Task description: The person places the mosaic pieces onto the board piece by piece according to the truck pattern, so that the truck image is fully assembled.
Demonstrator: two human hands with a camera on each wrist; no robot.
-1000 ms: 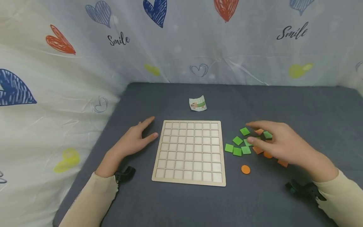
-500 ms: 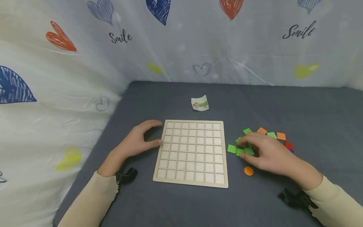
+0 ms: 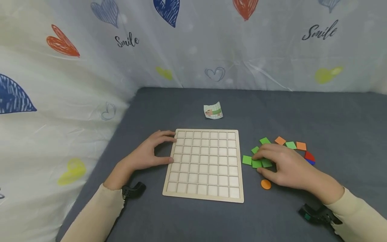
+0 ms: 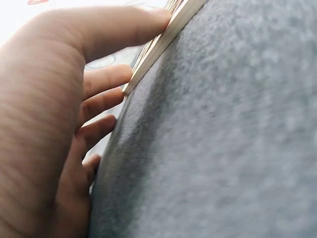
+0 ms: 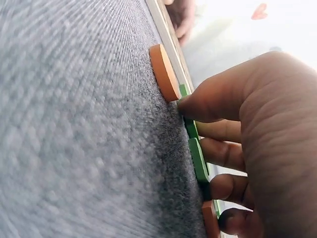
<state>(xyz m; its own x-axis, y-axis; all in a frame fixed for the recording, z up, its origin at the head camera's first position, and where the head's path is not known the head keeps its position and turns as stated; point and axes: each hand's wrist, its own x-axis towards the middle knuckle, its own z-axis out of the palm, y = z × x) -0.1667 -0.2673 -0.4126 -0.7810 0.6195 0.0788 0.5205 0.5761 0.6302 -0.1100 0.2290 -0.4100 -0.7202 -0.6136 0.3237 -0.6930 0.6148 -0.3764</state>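
Observation:
A pale wooden grid board (image 3: 203, 165) lies flat on the dark cloth in the head view. My left hand (image 3: 143, 156) touches its left edge, thumb and fingers lightly bent and spread along the rim. Right of the board, my right hand (image 3: 288, 164) is low over a cluster of square tiles. Its thumb and index finger pinch a green square tile (image 3: 256, 164); the right wrist view shows the thumb tip against that green tile (image 5: 190, 128). Some tiles are hidden under the palm. An orange disc (image 3: 266, 184) lies just in front of the thumb.
A small picture card (image 3: 213, 111) lies beyond the board. Past the right hand are orange tiles (image 3: 301, 146), a red piece (image 3: 309, 156) and a blue piece (image 3: 311, 162). A printed curtain (image 3: 187, 50) stands behind the table and along its left side.
My left hand has moved right and now touches the board's edge. My right hand has come left and down onto the green tiles, uncovering orange, red and blue pieces behind it.

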